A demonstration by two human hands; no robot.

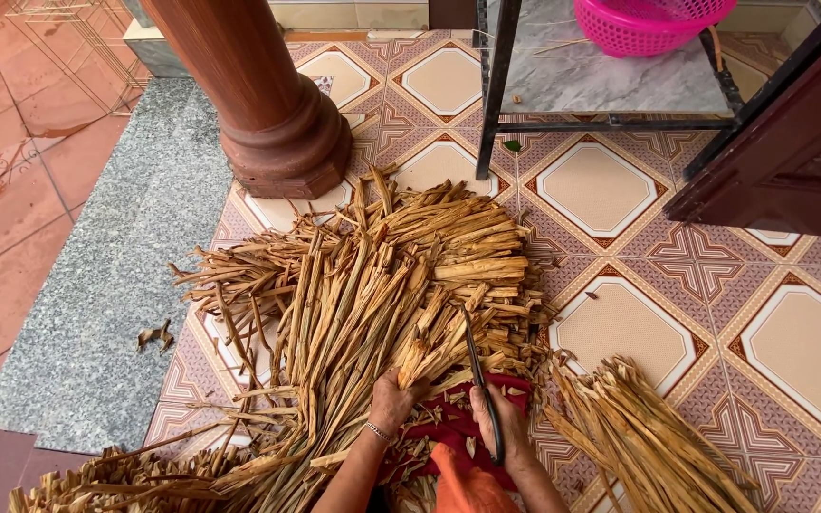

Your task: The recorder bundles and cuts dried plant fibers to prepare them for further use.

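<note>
A pink basket (653,21), contents hidden, sits on a marble table (610,81) at the top edge. Below, on the tiled floor (620,190), the left hand (393,399) has its fingers clamped on a bunch of dried leaf strips (372,285) from the big pile. The right hand (501,427) grips a dark knife (483,385), blade pointing away. 1 smaller bundle (639,437) lies right; bare tiles stretch beyond it.

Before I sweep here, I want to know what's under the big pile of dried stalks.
Around the pile of dried stalks, patterned floor tiles show, and a red cloth shows near the hands. Whatever lies beneath the pile itself is covered.
</note>
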